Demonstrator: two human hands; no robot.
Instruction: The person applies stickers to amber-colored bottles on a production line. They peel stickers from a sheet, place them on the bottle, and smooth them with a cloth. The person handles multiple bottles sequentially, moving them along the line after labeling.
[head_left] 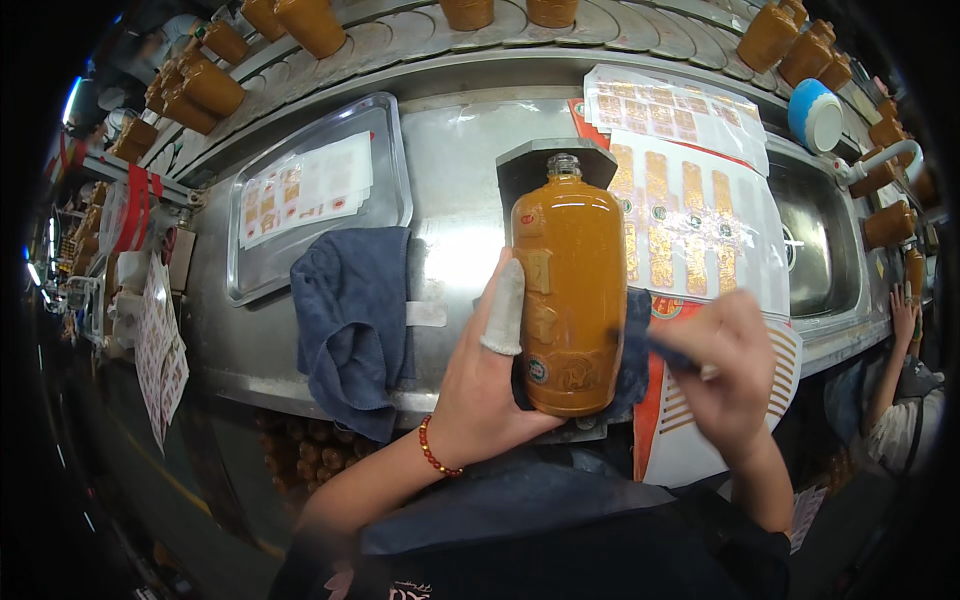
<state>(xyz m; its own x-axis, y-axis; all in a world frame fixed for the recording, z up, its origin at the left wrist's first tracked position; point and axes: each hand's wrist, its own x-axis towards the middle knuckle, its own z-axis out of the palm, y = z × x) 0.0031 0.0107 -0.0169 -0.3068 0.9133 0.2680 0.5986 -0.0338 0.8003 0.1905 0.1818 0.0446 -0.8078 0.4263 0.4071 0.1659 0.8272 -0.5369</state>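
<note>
An orange-brown bottle (585, 260) with raised decoration and a bare glass neck lies tilted against a dark angular rest (515, 172). My left hand (487, 375) is closed round its left side, with a pale finger cot (505, 310) on one finger and a beaded bracelet at the wrist. Small red and dark green stickers show along the bottle's left side. To its right is my right hand (735, 375), blurred by motion, its fingers curled round a small dark thing that I cannot make out. Dark blue cloth (632, 375) shows behind the bottle's lower right.
A blue towel (350, 320) and a metal tray (405, 190) with label sheets (305, 190) lie left. Gold label sheets (690, 220) lie right, beside a sink (850, 250). Behind runs a conveyor (400, 50) carrying similar bottles. Another person's hand (905, 315) is far right.
</note>
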